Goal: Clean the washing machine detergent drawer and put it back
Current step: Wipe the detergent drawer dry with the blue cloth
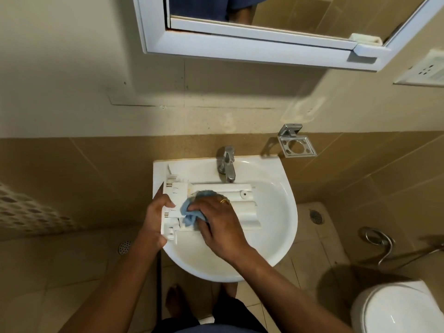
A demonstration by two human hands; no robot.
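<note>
Detergent drawer under cloth-pressing fingers.

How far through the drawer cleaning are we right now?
Done: the white plastic detergent drawer is out and lies across the white ceramic basin. In hand: the left hand steadies its end while the right hand wipes it with a blue cloth. Left: finishing and refitting; no washing machine is in view.

Head view, steeply down over sink
</note>
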